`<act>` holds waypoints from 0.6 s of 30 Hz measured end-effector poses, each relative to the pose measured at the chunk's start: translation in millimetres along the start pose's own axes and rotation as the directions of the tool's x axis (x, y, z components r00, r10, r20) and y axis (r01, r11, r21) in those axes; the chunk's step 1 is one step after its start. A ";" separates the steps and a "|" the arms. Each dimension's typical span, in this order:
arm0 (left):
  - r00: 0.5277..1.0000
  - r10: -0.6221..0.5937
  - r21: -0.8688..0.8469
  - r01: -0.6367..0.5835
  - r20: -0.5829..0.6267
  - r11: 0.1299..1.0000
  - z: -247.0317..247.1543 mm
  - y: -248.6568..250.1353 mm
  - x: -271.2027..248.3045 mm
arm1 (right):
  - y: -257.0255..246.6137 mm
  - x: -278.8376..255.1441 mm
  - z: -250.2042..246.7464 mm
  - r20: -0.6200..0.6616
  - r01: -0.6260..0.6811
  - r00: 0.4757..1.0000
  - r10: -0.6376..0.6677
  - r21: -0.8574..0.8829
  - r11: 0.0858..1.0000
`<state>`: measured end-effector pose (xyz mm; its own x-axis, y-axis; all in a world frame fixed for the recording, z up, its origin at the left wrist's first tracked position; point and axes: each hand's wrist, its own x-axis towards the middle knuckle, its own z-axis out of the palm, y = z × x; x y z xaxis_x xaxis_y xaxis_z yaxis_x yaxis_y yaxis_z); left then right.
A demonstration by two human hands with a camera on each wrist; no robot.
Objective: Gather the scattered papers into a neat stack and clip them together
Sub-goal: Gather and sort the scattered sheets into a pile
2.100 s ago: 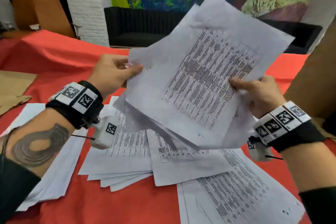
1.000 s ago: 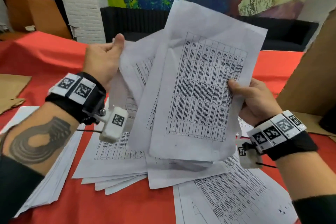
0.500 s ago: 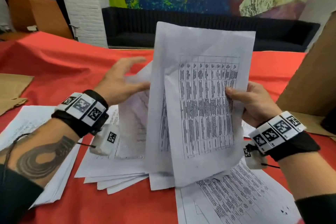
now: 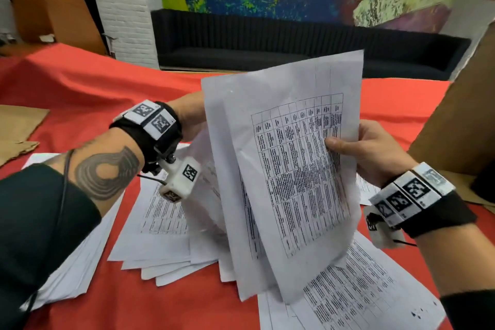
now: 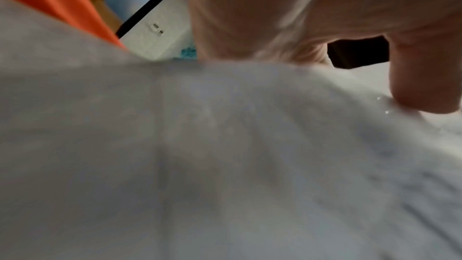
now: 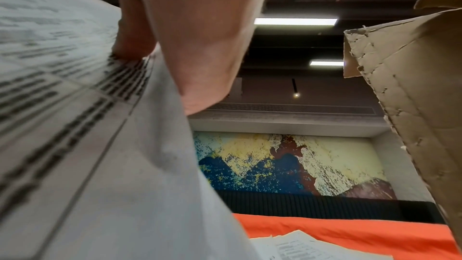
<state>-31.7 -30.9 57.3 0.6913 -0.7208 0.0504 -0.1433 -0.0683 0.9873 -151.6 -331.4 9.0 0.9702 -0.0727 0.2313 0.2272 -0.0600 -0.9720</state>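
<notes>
- Right hand (image 4: 375, 153) holds an upright bundle of white printed paper sheets (image 4: 289, 169) by its right edge; thumb (image 4: 336, 143) lies on the printed front and the other fingers are behind, out of sight. The right wrist view shows the same thumb (image 6: 135, 33) pressed on the page.
- Left hand (image 4: 191, 118) is at the bundle's left edge, mostly hidden behind the sheets; the left wrist view shows one fingertip (image 5: 425, 86) pressing on white paper, rest of the fingers' pose cannot tell.
- Bundle is tilted, uneven, lower edge resting on loose sheets.
- More white printed sheets lie scattered (image 4: 160, 222) on the red-orange tablecloth (image 4: 88, 94), under and around the bundle.
- Brown cardboard panel (image 4: 460, 126) stands at the right; flat cardboard piece (image 4: 18, 126) far left.
</notes>
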 end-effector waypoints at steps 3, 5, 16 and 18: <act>0.997 -0.076 -0.181 0.080 0.030 0.980 -8.1 -11.0 3.2 | -2.4 1.0 0.7 -0.021 0.002 1.000 -0.003 -0.009 1.000; 0.996 -0.083 -0.136 0.084 0.011 0.987 -7.1 -8.2 3.8 | -1.2 3.3 -1.2 -0.069 0.002 0.998 -0.003 -0.028 1.000; 0.923 0.333 0.389 -0.240 -0.191 0.889 18.5 54.5 11.6 | -4.1 11.5 6.4 -0.099 -0.007 0.995 -0.005 -0.127 0.992; 0.896 0.360 0.244 -0.300 -0.260 0.922 17.4 49.3 15.6 | -9.5 10.1 9.5 -0.144 0.023 0.989 -0.038 -0.108 0.994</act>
<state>-40.3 -57.5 104.2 0.7519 -0.4915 0.4395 -0.5121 -0.0156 0.8588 -143.1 -322.1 20.2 0.9385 -0.2129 0.2719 0.2387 -0.1692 -0.9563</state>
